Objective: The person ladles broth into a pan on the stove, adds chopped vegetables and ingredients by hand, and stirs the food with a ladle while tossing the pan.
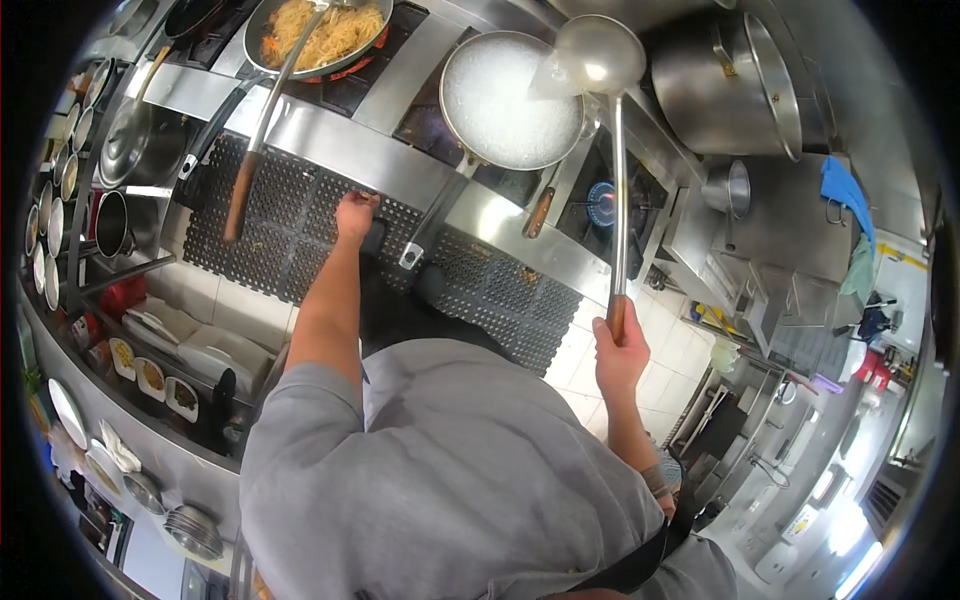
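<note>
Over the stove, in the head view, our right hand grips the wooden end of a long ladle; the ladle's bowl hangs over the right side of a frothy pan, which holds white, bubbling liquid; we cannot tell whether anything runs from the bowl. Our left hand hovers above the black floor mat, apart from the frothy pan's dark handle; its fingers curl inward, and we cannot tell whether they pinch anything. Farther left stands a noodle pan over a red glow, a long-handled utensil resting in it; on the right, just beside the ladle's shaft, a burner burns blue with nothing on it. We judge the step in hand to be ladling at the frothy pan; the next move calls for a steady right wrist, the bowl kept clear of the rim; shifting the pan would need our left hand on its handle.
</note>
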`<state>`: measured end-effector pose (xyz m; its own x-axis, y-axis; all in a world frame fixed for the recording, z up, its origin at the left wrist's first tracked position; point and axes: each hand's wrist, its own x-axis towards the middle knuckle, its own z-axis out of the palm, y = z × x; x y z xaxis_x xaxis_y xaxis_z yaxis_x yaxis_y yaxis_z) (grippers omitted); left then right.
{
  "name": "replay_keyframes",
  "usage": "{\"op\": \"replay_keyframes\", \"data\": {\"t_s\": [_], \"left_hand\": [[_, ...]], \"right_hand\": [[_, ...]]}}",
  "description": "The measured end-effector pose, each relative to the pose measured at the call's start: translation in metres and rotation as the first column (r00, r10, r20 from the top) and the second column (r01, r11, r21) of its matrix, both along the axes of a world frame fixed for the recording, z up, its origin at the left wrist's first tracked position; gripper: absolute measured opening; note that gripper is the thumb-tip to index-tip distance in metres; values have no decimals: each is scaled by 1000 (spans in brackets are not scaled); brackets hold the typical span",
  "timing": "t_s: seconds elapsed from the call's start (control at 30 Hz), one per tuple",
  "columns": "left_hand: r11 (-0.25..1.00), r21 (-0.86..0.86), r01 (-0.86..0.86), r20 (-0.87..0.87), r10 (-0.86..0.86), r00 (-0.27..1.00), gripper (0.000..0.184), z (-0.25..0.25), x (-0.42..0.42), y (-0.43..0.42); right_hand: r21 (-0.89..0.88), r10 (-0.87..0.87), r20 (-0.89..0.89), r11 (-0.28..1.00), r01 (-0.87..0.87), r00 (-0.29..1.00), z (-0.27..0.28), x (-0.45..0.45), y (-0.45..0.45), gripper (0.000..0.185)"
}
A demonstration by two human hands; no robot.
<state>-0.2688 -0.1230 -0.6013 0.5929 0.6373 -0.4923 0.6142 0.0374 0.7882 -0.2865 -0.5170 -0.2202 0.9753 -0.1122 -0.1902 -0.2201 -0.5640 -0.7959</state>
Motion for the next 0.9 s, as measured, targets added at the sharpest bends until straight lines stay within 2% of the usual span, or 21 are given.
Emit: {"op": "replay_keyframes", "data": {"t_s": [0.03, 0.1, 0.13, 0.2, 0.27, 0.33, 0.4, 0.47, 0.5, 0.53, 0.57, 0.6, 0.63, 0.67, 0.7, 0.73, 0.77, 0.8, 0.87, 0.9], "left_hand": [[997, 63, 44, -34, -42, 999, 50, 0, 0, 1], [1000, -6, 19, 13, -19, 1000, 51, -8, 2, 1], [997, -72, -2, 52, 5, 999, 52, -18, 0, 1], [998, -59, 0, 74, 5, 997, 51, -31, -4, 0], [999, -44, -5, 104, 10, 995, 51, -34, -4, 4], [996, -89, 1, 36, 3, 999, 53, -5, -3, 3], [993, -116, -33, 81, 42, 996, 58, -12, -7, 3], [975, 91, 204, -110, -194, 975, 61, -37, -25, 9], [929, -23, 369, -180, -367, 913, 61, 0, -34, 19], [908, -78, 412, -212, -419, 883, 57, -13, -49, 21], [828, -48, 559, -224, -554, 801, 56, 23, -63, 30], [829, -65, 556, -286, -549, 785, 55, 22, -83, 32], [877, -63, 477, -282, -474, 834, 51, 48, -104, 36], [923, -44, 383, -285, -379, 880, 46, 65, -127, 37], [966, 61, 251, -218, -232, 948, 40, 59, -153, 34], [992, 117, 43, -53, -37, 998, 35, 59, -183, 35], [990, 121, -78, -16, 81, 997, 27, 89, -207, 38], [976, 148, -159, -30, 165, 986, 27, 105, -235, 45], [868, 16, -496, 124, 491, 862, 22, 133, -283, 52], [786, -8, -618, 164, 611, 775, 21, 155, -306, 55]], "right_hand": [[-2, 1, 3, 1000, -1, 1000, -11, -4, -3, 52], [-33, 19, 12, 999, -19, 1000, -27, -7, -4, 40], [-75, 32, -260, 996, -53, 965, -9, 2, 12, 23], [112, 2, -396, 993, 46, 918, -18, 4, 16, 16], [86, -35, -411, 993, 77, 911, -24, 1, 28, 14], [63, -62, -424, 993, 98, 903, -32, -2, 38, 12], [68, -93, -378, 989, 128, 921, -45, -8, 41, 12], [90, -62, -371, 991, 103, 927, -45, -13, 52, 10], [103, -82, -358, 987, 127, 930, -48, -15, 53, 10], [128, -79, -349, 983, 130, 934, -55, -12, 55, 10], [197, -68, -341, 970, 143, 937, -66, -12, 52, 11], [270, -41, -349, 952, 142, 936, -79, -13, 49, 14], [259, -61, -428, 947, 187, 902, -78, -11, 58, 14], [246, -69, -409, 952, 183, 910, -78, -10, 64, 12], [197, 22, -360, 979, 53, 933, -96, -3, 50, 11], [181, 13, -433, 981, 72, 901, -105, 5, 50, 9], [215, 110, -419, 976, -19, 901, -85, 0, 62, 11], [240, 195, -430, 966, -97, 881, -96, 8, 64, 11], [322, 172, -489, 947, -6, 855, -123, 23, 42, 14], [332, 212, -492, 942, -43, 844, -138, 29, 31, 14]]}}
